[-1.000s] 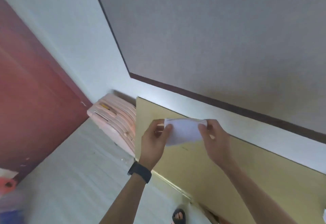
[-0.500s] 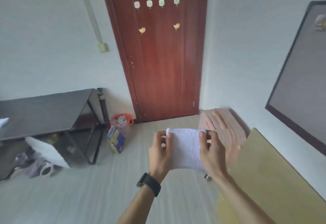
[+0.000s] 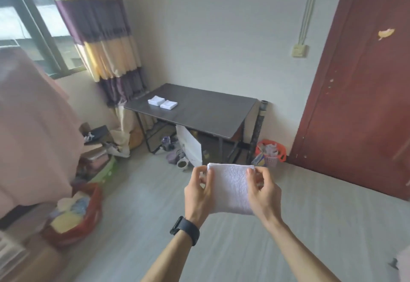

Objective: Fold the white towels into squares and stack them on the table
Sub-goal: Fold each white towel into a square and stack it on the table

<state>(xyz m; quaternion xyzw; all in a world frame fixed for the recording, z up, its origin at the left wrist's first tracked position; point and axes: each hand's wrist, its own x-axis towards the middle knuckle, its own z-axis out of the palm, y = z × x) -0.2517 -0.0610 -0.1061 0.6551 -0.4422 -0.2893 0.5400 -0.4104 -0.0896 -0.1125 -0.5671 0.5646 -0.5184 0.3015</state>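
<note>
I hold a folded white towel [image 3: 230, 188] in the air in front of me, above the floor. My left hand [image 3: 199, 193] pinches its left edge and my right hand [image 3: 263, 190] pinches its right edge. Across the room stands a dark table [image 3: 210, 113]. On its far left part lie two small piles of folded white towels [image 3: 156, 100] [image 3: 168, 104], side by side and touching.
A red basket of laundry [image 3: 73, 215] sits on the floor at the left beside a pink-covered bed [image 3: 33, 130]. Clutter and a white bag [image 3: 190, 146] lie under the table. An orange bin [image 3: 271, 152] and a red door [image 3: 359, 95] are at the right.
My view has swung left from the wall panel, past the door, to the dark table. Both hands keep the same hold on the folded towel.
</note>
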